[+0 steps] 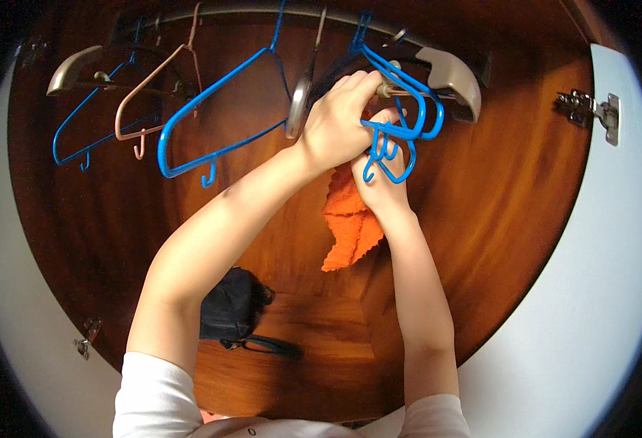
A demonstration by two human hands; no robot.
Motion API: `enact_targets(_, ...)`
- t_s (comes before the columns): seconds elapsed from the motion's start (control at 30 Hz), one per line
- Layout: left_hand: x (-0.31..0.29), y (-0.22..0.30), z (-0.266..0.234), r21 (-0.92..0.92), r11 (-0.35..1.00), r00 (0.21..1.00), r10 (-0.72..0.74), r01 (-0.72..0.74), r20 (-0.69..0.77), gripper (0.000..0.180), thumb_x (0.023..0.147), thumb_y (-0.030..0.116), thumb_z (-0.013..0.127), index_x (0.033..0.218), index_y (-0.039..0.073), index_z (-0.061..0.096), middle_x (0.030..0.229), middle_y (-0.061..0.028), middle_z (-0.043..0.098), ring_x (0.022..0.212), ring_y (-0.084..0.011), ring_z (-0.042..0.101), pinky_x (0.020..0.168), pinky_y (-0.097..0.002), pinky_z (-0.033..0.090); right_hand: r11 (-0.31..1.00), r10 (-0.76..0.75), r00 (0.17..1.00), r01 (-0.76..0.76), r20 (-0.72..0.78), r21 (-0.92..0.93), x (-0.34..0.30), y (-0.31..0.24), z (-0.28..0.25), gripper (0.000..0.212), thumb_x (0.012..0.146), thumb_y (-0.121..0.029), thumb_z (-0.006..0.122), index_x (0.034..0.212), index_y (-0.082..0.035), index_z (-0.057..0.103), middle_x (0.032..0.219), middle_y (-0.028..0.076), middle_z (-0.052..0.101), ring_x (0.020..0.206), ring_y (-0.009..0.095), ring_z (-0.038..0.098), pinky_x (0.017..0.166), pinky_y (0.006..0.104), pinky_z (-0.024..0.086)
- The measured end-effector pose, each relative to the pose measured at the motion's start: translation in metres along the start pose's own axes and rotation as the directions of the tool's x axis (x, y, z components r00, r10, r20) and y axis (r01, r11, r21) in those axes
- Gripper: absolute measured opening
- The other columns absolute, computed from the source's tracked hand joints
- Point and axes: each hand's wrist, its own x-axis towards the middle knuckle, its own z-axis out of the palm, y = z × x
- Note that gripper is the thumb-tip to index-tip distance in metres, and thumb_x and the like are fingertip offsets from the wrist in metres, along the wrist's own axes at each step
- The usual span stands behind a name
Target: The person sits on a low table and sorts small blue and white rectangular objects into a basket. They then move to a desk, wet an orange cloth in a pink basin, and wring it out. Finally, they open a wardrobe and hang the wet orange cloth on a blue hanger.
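Note:
My left hand [343, 117] reaches up among the hangers, its fingers curled over a broad-shouldered beige clip hanger [449, 73]. The hand covers that hanger's near part. Just below and to the right, my right hand [383, 179] is closed on an orange cloth [350, 223], whose scalloped edge hangs down beneath the wrist. Blue plastic hangers [405, 131] hang in front of the right hand and partly hide its fingers. Its fingertips lie close to the left hand, by the beige hanger's bar; whether they touch it I cannot tell.
To the left hang another blue hanger [222, 80], a pinkish hanger [153, 66] and a second broad beige hanger [76, 69]. A black bag [233, 306] with a strap lies on the wooden wardrobe floor [321, 365]. White doors with a metal hinge [591, 113] flank the wardrobe.

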Motion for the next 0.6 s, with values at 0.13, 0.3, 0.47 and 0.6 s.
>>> enact_targets(0.13, 0.000, -0.007, -0.014, 0.054, 0.998, 1.000, 0.022, -0.023, 0.019, 0.025, 0.073, 0.015, 0.067, 0.093, 0.003, 0.056, 0.083, -0.0130, 0.056, 0.081, -0.0324, 0.055, 0.068, -0.0400, 0.045, 0.982, -0.160, 0.987, 0.161, 0.017, -0.095, 0.010, 0.008, 0.015, 0.007, 0.073, 0.002, 0.047, 0.070, -0.001, 0.042, 0.057, 0.016, 0.045, 0.056, 0.036, 0.050, 0.050, 0.0405, 0.038)
enact_targets(0.3, 0.010, -0.021, -0.045, 0.084, 0.996, 0.998, 0.039, -0.043, 0.045, 0.022, 0.077, 0.014, 0.063, 0.096, 0.003, 0.056, 0.085, -0.0139, 0.058, 0.079, -0.0336, 0.058, 0.067, -0.0419, 0.047, 0.933, -0.354, 0.934, 0.356, 0.049, -0.046, 0.031, 0.002, 0.037, 0.008, 0.070, 0.003, 0.049, 0.075, -0.001, 0.044, 0.062, 0.017, 0.048, 0.061, 0.040, 0.051, 0.053, 0.0426, 0.040)
enact_targets(0.47, 0.015, -0.036, -0.051, 0.122, 0.984, 0.992, 0.122, -0.127, 0.044, 0.015, 0.079, 0.011, 0.056, 0.093, 0.004, 0.055, 0.083, -0.0130, 0.057, 0.075, -0.0339, 0.058, 0.063, -0.0406, 0.048, 0.874, -0.426, 0.885, 0.456, 0.187, -0.165, 0.041, 0.007, 0.043, 0.005, 0.069, 0.000, 0.055, 0.068, 0.001, 0.050, 0.078, 0.017, 0.054, 0.075, 0.036, 0.051, 0.061, 0.0422, 0.039)
enact_targets(0.6, 0.005, -0.033, -0.049, -0.045, 0.999, 0.981, 0.020, -0.012, 0.191, 0.035, 0.070, 0.010, 0.062, 0.103, 0.001, 0.054, 0.099, -0.0187, 0.056, 0.094, -0.0362, 0.055, 0.079, -0.0385, 0.047, 0.868, -0.401, 0.909, 0.417, 0.114, -0.269, 0.029, 0.009, 0.041, 0.014, 0.067, -0.002, 0.057, 0.079, 0.000, 0.051, 0.082, 0.019, 0.053, 0.077, 0.037, 0.051, 0.062, 0.0421, 0.039)
